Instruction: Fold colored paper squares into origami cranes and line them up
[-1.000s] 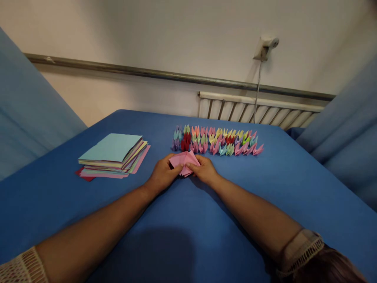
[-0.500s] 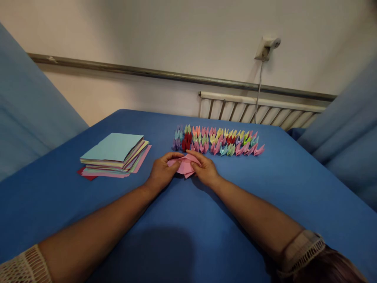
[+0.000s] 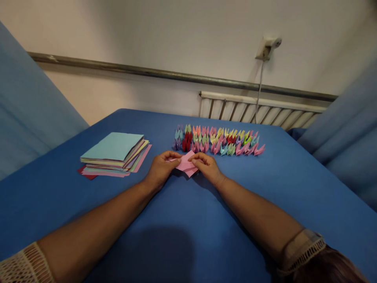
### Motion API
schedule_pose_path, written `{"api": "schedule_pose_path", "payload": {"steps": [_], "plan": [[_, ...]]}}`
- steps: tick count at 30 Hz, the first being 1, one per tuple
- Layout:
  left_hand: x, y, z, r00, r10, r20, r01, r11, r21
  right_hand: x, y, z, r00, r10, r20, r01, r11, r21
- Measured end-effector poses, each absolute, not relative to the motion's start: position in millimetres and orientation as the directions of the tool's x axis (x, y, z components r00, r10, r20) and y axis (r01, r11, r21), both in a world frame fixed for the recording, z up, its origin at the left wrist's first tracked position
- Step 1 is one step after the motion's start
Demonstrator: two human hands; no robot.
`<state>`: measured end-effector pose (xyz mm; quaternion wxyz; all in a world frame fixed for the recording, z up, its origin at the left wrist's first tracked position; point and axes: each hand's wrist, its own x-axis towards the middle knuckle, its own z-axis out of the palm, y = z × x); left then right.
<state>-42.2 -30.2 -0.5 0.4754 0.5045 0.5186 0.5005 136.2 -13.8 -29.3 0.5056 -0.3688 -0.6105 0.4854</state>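
Note:
A partly folded sheet of pink origami paper is held between my two hands, just above the blue table cover. My left hand pinches its left side between thumb and fingers. On the right side, my right hand grips the paper near its upper middle, thumb and fingertips together. One pointed corner sticks up between the hands and another points down toward me. Some edges of the paper are hidden behind my fingers. Just beyond it stand rows of small folded paper cranes in many colours.
To the left lies a stack of coloured paper sheets, light blue on top. Blue cloth covers the table. Behind it are a metal rail, a radiator and a socket with a cord. Blue curtains hang at both sides.
My right hand has shifted its grip, its thumb now higher on the pink paper. The paper has turned a little, its upper corner now showing between my hands. The cranes and stack stay put.

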Motion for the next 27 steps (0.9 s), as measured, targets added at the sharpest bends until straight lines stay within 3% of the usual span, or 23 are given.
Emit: {"api": "schedule_pose_path", "payload": {"steps": [5, 14, 19, 23, 27], "plan": [[-42.1, -28.8, -0.5, -0.008, 1.0, -0.021, -0.032, 0.021, 0.999, 134.7, -11.9, -32.1, -0.185, 0.944, 0.273, -0.029, 0.272, -0.962], [-46.0, -32.1, 7.3, 0.228, 0.967, -0.117, 0.086, 0.1, 0.991, 134.3, -13.9, -31.5, -0.202, 0.928, 0.314, -0.038, 0.313, -0.949], [-43.7, -35.9, 9.5, 0.171, 0.963, -0.209, -0.069, 0.223, 0.972, 132.5, -11.8, -30.1, -0.155, 0.962, 0.223, -0.221, 0.186, -0.957], [-42.6, -36.2, 8.5, 0.086, 0.976, -0.198, -0.186, 0.211, 0.96, 128.0, -12.7, -28.9, -0.222, 0.963, 0.155, -0.328, 0.076, -0.942], [-41.5, -35.6, 5.5, 0.067, 0.977, -0.2, -0.251, 0.211, 0.945, 124.2, -14.9, -29.4, -0.263, 0.951, 0.162, -0.295, 0.081, -0.952]]}}
